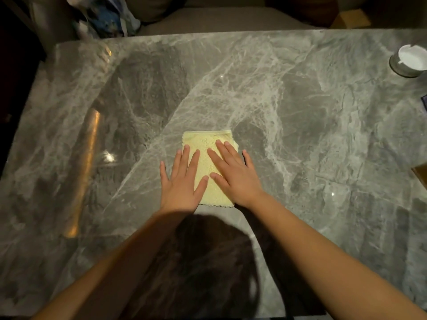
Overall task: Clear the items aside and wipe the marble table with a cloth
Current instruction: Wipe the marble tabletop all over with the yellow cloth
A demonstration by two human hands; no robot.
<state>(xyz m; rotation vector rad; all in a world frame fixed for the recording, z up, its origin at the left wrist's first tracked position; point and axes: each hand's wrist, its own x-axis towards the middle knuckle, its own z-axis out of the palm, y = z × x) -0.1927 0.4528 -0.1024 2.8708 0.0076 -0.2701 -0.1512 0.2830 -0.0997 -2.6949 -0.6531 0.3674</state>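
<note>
Dim home living room: low grey marble table [300, 107] before upholstered sofa seat [221, 18], white ashtray [409, 60] near table's far right edge, warm light reflections

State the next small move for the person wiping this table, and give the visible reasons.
Probably slide the yellow cloth forward across the marble table. Both the left hand and right hand lie flat on the folded cloth, and bare marble stretches ahead of it; the white dish sits off at the far right edge.

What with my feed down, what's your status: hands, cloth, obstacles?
Left hand and right hand flat on folded yellow terry cloth. Cloth mid grey marble table. Round white dish far right, apart.
</note>
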